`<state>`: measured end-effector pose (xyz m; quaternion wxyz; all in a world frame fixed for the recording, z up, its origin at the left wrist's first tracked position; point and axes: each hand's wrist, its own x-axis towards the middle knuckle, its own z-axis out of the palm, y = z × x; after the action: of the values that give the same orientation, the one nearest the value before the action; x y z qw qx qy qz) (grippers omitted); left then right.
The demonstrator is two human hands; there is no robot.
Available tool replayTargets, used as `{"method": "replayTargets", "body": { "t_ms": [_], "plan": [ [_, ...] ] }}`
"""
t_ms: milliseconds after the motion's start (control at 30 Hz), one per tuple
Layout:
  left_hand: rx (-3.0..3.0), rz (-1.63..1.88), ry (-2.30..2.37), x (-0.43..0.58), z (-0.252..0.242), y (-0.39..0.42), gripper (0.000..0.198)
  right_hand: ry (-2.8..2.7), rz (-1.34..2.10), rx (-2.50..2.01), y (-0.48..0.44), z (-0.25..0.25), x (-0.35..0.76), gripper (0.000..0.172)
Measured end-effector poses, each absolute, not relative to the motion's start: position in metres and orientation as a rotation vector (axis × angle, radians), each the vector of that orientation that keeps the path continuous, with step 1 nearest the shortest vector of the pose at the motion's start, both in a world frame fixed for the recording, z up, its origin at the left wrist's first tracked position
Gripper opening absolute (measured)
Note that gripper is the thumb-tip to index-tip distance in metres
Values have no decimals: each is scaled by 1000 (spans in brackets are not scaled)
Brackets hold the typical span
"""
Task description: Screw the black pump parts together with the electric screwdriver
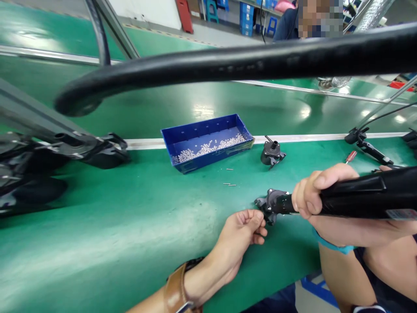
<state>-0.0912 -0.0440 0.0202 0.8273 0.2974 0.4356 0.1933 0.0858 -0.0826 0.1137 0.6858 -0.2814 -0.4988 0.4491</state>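
My right hand [312, 198], with a teal band at the wrist, is wrapped round a thick black tube [365, 195] that runs off the right edge. At the tube's left end is a black hub with short arms [271, 204]. Thumb and fingers of my left hand [246, 226] are pinched together at the hub's lower left; whatever is between them is hidden or too small to name. Several thin metal pins [229, 184] lie on the green table [146, 226]. A blue tray [185, 167] of small silver pieces [211, 148] stands beyond them.
A similar black hub [272, 153] stands right of the tray. More black assemblies [100, 150] lie at the left, with another [368, 145] and a red-handled screwdriver [351, 156] at the right. A black bar [228, 61] crosses above. A person [289, 21] is beyond the table.
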Motion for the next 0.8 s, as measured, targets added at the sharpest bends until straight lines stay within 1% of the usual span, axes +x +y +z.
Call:
{"method": "replayTargets", "body": {
  "t_ms": [167, 467, 800],
  "plan": [
    [564, 442, 971, -85, 27, -48, 29, -1125, 986, -619, -80, 116, 85, 49],
    [383, 549, 1016, -74, 25, -61, 25, -1134, 942, -641, -81, 113, 84, 49],
    [274, 535, 996, -74, 29, -60, 18, -1129, 943, -701, -82, 116, 85, 46]
  ]
}}
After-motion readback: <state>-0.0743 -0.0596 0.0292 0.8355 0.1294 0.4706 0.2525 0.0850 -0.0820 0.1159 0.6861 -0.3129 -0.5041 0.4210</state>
